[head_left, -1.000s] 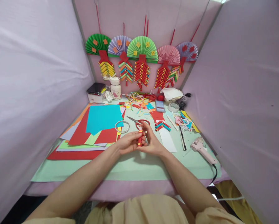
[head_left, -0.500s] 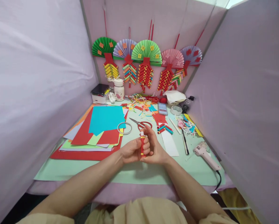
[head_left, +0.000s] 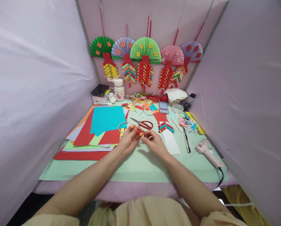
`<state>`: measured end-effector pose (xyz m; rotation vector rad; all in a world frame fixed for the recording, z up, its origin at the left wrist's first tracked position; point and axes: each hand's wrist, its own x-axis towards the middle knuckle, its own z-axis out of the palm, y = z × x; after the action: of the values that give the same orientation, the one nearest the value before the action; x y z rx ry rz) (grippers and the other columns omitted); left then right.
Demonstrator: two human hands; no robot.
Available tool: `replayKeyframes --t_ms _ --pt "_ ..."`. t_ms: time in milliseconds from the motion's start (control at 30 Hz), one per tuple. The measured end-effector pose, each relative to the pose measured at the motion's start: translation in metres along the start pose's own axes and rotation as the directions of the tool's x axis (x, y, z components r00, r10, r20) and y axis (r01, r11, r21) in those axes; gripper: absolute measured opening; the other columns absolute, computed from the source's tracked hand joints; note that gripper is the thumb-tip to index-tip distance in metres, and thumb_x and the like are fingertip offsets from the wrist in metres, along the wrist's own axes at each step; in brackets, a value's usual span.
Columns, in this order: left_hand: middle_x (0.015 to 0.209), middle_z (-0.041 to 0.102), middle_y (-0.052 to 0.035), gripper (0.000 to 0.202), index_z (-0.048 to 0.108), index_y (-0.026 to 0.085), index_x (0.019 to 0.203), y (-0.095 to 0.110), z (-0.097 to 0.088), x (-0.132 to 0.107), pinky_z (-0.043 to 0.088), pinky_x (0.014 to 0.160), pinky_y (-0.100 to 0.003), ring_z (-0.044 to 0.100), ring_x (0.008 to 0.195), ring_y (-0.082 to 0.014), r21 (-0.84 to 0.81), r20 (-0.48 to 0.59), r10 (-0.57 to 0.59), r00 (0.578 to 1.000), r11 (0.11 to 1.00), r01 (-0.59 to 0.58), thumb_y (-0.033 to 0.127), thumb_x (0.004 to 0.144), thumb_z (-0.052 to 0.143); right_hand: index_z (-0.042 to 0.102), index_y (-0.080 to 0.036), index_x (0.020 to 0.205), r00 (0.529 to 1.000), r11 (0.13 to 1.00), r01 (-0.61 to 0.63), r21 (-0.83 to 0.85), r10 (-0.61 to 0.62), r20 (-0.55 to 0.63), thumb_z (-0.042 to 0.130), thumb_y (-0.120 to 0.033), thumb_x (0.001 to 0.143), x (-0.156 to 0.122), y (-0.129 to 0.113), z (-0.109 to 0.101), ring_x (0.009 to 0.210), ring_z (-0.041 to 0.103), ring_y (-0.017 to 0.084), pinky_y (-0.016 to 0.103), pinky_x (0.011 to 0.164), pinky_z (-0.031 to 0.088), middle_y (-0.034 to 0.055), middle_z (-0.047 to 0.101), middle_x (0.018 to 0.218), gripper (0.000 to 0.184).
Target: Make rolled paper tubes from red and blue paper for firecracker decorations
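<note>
My left hand (head_left: 128, 138) is closed on a small red paper roll with yellow bands (head_left: 136, 130), holding it tilted above the table between thumb and fingers. At the roll's lower right end, the fingertips of my right hand (head_left: 153, 141) pinch together; a small pale bit shows there, too small to name. Just behind the hands lie red-handled scissors (head_left: 145, 125). A silver ring (head_left: 119, 125), perhaps a tape roll, is partly hidden by my left hand. Several red and blue paper rolls (head_left: 166, 127) lie to the right, close to a white paper strip (head_left: 171, 142).
Stacked coloured sheets (head_left: 107, 119) cover the left side. Paper scraps (head_left: 142, 105), a phone (head_left: 163, 107) and a bottle (head_left: 119, 90) stand or lie at the back. On the right are a pen (head_left: 176, 124), a craft knife (head_left: 187, 141) and a glue gun (head_left: 208, 153). Paper fans (head_left: 145, 50) hang behind.
The roll has turned from upright to slanting, and both hands have moved up and slightly apart. My right hand has slid from around the roll to its lower end.
</note>
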<state>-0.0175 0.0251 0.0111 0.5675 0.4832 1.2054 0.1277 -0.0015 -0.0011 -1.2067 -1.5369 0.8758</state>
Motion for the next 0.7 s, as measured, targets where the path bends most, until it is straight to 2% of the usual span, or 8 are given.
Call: replayKeyframes --t_ms 167,333,467,533,600,700 --pt "0.079 0.065 0.0005 0.020 0.057 0.017 0.081 0.001 0.003 -0.001 0.048 0.073 -0.022 0.062 0.079 -0.0105 0.032 -0.004 -0.014 1.000 0.999 0.015 0.021 0.072 0.074 0.062 -0.017 0.075 0.999 0.997 0.013 -0.083 -0.011 0.030 0.055 -0.044 0.083 -0.003 -0.005 0.000 0.062 0.048 0.012 0.025 0.058 0.038 -0.0005 0.058 0.068 0.028" --pt "0.076 0.064 0.0027 0.017 0.054 0.019 0.080 0.022 -0.007 0.014 0.049 0.074 -0.022 0.063 0.079 -0.0100 -0.006 -0.183 0.123 0.975 0.992 -0.126 0.019 0.076 0.071 0.054 -0.019 0.066 0.998 0.971 0.020 -0.238 -0.006 0.058 0.054 -0.037 0.081 -0.004 -0.007 -0.004 0.057 0.045 0.011 0.023 0.054 0.033 -0.0023 0.053 0.061 0.023" --pt "0.079 0.066 -0.0002 0.012 0.055 0.017 0.081 0.034 -0.014 0.021 0.050 0.072 -0.023 0.064 0.079 -0.0107 0.047 -0.253 0.199 0.947 0.980 -0.193 0.018 0.079 0.067 0.046 -0.020 0.059 0.994 0.845 0.104 -0.525 -0.069 0.086 0.053 -0.024 0.077 -0.003 -0.002 -0.002 0.057 0.043 0.012 0.024 0.055 0.028 -0.0016 0.049 0.057 0.021" --pt "0.080 0.066 -0.0008 0.013 0.056 0.016 0.082 0.032 -0.013 0.019 0.051 0.073 -0.024 0.065 0.079 -0.0114 0.108 -0.236 0.188 0.953 0.980 -0.167 0.019 0.078 0.068 0.044 -0.020 0.057 0.991 0.766 0.133 -0.629 -0.098 0.091 0.053 -0.024 0.079 -0.003 0.002 -0.001 0.058 0.043 0.013 0.026 0.055 0.026 -0.0005 0.048 0.056 0.023" --pt "0.080 0.066 -0.0016 0.015 0.057 0.015 0.083 0.026 -0.010 0.014 0.052 0.074 -0.025 0.065 0.078 -0.0118 0.184 -0.188 0.133 0.973 0.978 -0.098 0.020 0.077 0.070 0.044 -0.020 0.056 0.991 0.724 0.128 -0.677 -0.076 0.107 0.055 -0.029 0.081 -0.002 0.006 -0.001 0.057 0.043 0.014 0.027 0.056 0.026 0.0002 0.048 0.055 0.029" --pt "0.082 0.067 -0.0046 0.016 0.059 0.014 0.084 0.016 -0.003 0.006 0.053 0.074 -0.027 0.066 0.078 -0.0137 0.282 -0.101 -0.006 0.995 0.959 0.035 0.022 0.076 0.070 0.047 -0.020 0.061 0.995 0.754 0.095 -0.651 -0.047 0.090 0.062 -0.043 0.078 0.001 0.007 -0.004 0.059 0.046 0.015 0.027 0.058 0.031 0.0005 0.051 0.060 0.033"
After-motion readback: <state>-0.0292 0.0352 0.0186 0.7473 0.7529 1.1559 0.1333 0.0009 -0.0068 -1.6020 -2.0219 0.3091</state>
